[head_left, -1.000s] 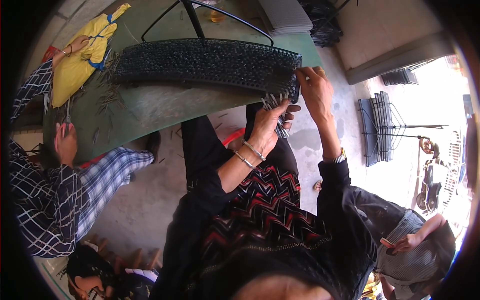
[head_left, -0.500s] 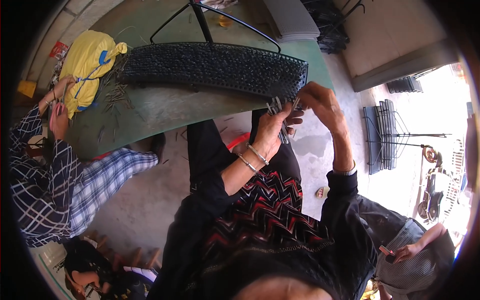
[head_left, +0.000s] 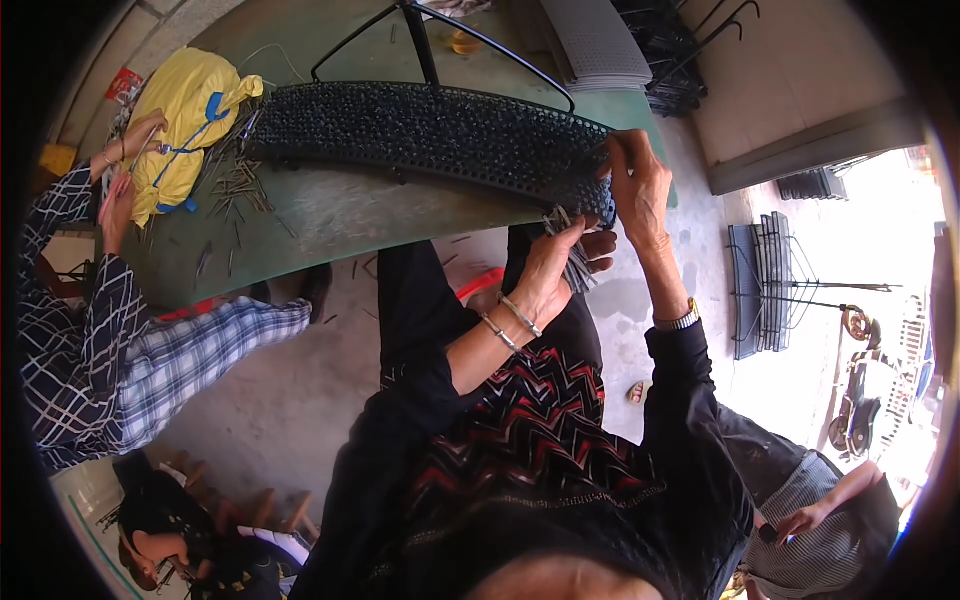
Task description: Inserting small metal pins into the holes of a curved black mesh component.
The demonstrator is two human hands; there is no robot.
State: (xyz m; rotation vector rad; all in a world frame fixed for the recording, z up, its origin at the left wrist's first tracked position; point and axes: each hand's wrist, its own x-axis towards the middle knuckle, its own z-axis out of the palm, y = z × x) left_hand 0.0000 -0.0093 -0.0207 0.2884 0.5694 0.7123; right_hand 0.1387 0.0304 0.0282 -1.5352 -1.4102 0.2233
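My left hand (head_left: 545, 270) is closed around a bundle of thin grey strips (head_left: 578, 264), held just off the table's near edge. A long, slightly curved black perforated panel (head_left: 420, 125) lies on the green table, with black rods rising from its far side. At the panel's right end, my right hand (head_left: 642, 190) has its fingers pinched together and pointing down at the holes. Whatever those fingertips grip is too small and blurred to make out.
Loose thin sticks (head_left: 240, 190) lie on the green table (head_left: 330, 225) beside a yellow bag (head_left: 185, 110), where a co-worker's hands (head_left: 118, 205) are busy. Grey perforated sheets (head_left: 600, 45) are stacked at the far right. Black racks (head_left: 765, 285) stand on the floor to the right.
My right hand has moved from beside the strips up to the panel's right end. The left hand keeps the bundle and has barely shifted.
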